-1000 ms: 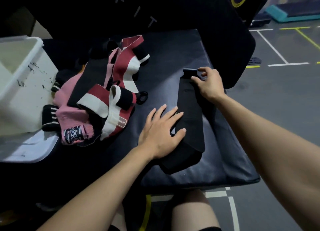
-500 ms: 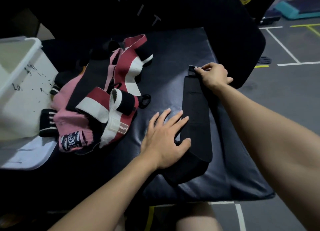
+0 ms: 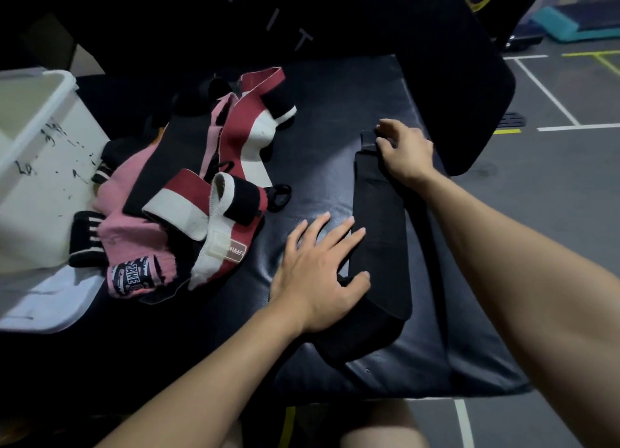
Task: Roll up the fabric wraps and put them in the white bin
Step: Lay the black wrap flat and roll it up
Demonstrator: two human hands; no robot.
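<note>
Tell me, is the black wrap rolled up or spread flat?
Spread flat: the black wrap lies stretched along the pad, with no roll visible.

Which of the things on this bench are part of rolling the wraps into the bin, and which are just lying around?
Part of the job:
- black wrap, laid flat under both hands
- left hand pressing its near end
- right hand at its far end
- pile of pink, red and white wraps
- white bin

Just lying about:
- white lid beneath the bin
- black pad
</note>
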